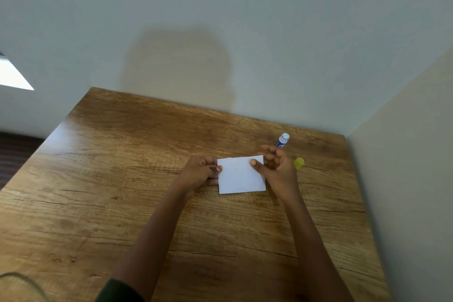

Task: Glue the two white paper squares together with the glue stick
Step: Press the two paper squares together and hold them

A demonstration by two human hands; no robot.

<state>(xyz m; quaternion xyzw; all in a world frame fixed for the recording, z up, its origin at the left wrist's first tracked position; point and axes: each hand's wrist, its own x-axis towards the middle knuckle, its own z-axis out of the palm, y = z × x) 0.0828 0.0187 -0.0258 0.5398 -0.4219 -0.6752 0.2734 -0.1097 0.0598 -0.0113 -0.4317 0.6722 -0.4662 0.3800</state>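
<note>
A pale wall (pixel 220 7) fills the upper half of the view, with a head-shaped shadow on it. Below it a wood-grain table (pixel 122 203) stands pushed into the corner.

Two bare forearms reach in from the bottom edge; a dark green sleeve (pixel 117 292) shows at the left elbow.

The white paper (pixel 241 175) lies flat near the table's far right part, between the hands. It reads as one sheet; a thin offset along its top and bottom edges may be a second square under it, but I cannot tell for sure. No writing shows on it.

The left hand (pixel 199 171) is curled, its fingertips pinching or pressing the paper's left edge. The right hand (pixel 277 167) is loosely spread and holds nothing; its thumb tip rests on the paper near the top right corner, and the other fingers are lifted above the table just beyond that corner.

The glue stick (pixel 282 141) lies on the table just beyond the right hand's fingers, uncapped, white tip pointing away, blue body partly hidden by the fingers. Its label has print, too blurred to read. The yellow cap (pixel 299 162) lies just right of the right hand, apart from the stick.
</note>
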